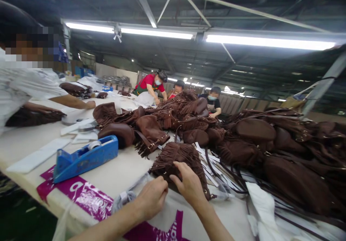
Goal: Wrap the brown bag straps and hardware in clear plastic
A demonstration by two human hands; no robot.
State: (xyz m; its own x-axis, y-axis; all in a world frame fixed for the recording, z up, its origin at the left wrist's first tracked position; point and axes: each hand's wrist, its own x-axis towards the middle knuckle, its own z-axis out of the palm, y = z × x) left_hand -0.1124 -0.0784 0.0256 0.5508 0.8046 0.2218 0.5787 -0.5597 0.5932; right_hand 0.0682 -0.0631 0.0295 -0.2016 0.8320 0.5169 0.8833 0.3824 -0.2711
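Observation:
A dark brown fringed bag (178, 154) lies on the table right in front of me. My right hand (190, 185) is at its near edge, thumb and forefinger apart, the fingertips over the brown material. Whether they press on it I cannot tell. Just left of it, my left hand (154, 196) is closed with the fingers curled in; what it holds, if anything, is hidden. Below and left of that hand lies a bundle of grey cord (123, 200). A blue tape dispenser (86, 158) stands on the table farther left.
Brown bags (294, 179) are heaped across the middle and right. Paper strips (216, 169) lie beside the fringed bag, white tissue (263, 205) at lower right. White foam pieces (40, 156) are at left. A person in white (24, 86) works there; several others stand behind the heap.

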